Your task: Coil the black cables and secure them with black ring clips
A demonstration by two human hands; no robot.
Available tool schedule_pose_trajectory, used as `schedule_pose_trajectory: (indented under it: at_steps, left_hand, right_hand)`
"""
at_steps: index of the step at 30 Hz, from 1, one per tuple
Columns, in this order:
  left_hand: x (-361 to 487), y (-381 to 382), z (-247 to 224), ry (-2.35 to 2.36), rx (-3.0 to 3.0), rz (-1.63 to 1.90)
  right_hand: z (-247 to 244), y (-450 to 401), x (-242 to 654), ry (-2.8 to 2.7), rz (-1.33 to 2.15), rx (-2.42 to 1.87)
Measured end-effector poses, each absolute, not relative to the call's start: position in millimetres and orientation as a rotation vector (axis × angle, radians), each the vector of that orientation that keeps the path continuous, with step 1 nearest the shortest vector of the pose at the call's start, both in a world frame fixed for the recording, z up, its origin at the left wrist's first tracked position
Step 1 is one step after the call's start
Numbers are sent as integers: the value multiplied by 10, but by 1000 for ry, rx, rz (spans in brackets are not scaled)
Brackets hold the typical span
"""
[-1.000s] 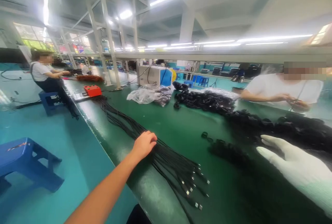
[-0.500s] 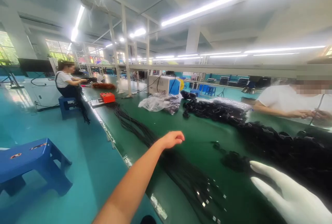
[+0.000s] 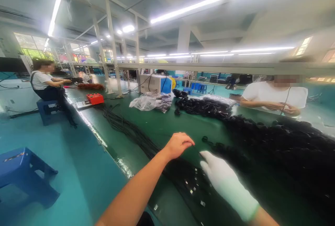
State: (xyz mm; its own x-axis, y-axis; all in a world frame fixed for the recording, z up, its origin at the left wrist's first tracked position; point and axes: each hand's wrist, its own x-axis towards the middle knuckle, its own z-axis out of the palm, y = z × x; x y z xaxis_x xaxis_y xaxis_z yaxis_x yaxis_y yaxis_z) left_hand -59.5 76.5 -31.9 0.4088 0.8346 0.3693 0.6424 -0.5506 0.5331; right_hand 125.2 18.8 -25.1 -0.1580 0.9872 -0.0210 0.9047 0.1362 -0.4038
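You appear to be bringing your hands together over the black cables (image 3: 131, 132), which lie in a long bundle on the green bench (image 3: 159, 126), metal plugs toward you. Your bare left hand (image 3: 179, 145) is curled above them, thumb near fingers; your gloved right hand (image 3: 218, 170) is partly closed just beside it. You cannot tell whether either grips anything. The next move seems to call for lining up the fingertips. Half a second ago, the glove was spread, well apart from the left.
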Motion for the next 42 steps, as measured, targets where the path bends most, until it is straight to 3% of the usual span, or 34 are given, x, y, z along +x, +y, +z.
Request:
schedule_pose_trajectory:
  at_steps: [7,13,22,25,27,30,32,37,42]
  left_hand:
    - [-1300,893,-519,1864,2179,683]
    - [-1534,1010,-654,1783,2173,444]
    - [-1757,1044,-93,1498,2207,975]
    - [-1706,824,225,1449,2238,1090]
    - [-1548,657,357,1330,2371,1029]
    - [-1173,502,359,1174,2605,941]
    - [-902,450,263,1205,2678,917]
    - [-346,63,75,1144,2628,794]
    - [-9,-450,174,1094,2378,798]
  right_hand:
    - [-627,716,1426,-2244,346,-1791]
    - [-682,636,1477,-2270,324,-1765]
    - [-202,151,1472,-1867,322,-1624]
    - [-90,79,1518,-1523,732,-1393]
    - [-46,40,1533,-1310,1183,-1163]
    - [-24,-84,1558,-1216,1911,-783]
    - [-6,-224,1615,-1280,2181,-614]
    - [181,-549,1871,-1597,1912,-994]
    - [31,-519,1903,-1337,2157,-524]
